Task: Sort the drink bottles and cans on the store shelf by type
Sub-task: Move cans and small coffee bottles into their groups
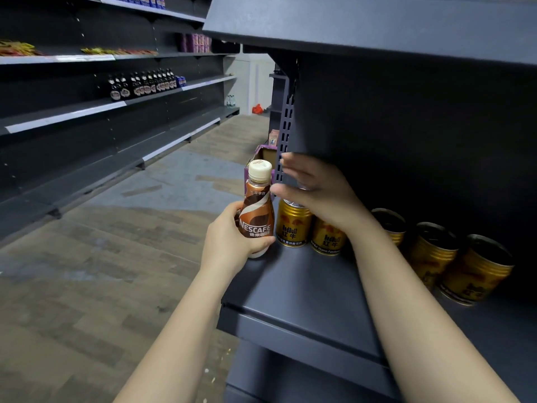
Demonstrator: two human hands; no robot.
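Dark grey metal store shelf [305,286] fills the 3 o'clock half of the view, deck running from centre down to 5 o'clock; wood-look floor [101,271] at 8 o'clock; opposite aisle shelving [87,112] at 10 o'clock carries dark glass bottles [142,82], labels too small to read.

Row of gold ribbed metal cans [293,225] stands on the deck from centre out toward 4 o'clock, five showing, close together. The nearest two read "RedBull" with Chinese characters; one also shows "Red Bull Vitamin Functional". The far three are dim, with their print unreadable.

Left hand [229,245] grips a brown plastic coffee bottle with a cream cap [257,210], upright at the shelf's left corner, just at 9 o'clock of the first can, base at or just above the deck edge — contact unclear. Label reads "NESCAFE" plus Chinese text.

Right hand [316,190] hovers over the first two cans, fingers spread and straight, holding nothing; whether it touches a can top, cannot tell.

Risks: the bottle sits right at the corner, so letting go off-centre could tip it to the floor. The right wrist crosses low over the row, so a sweep could knock cans over in a chain. The bottle could also get parked among the cans, mixing types.
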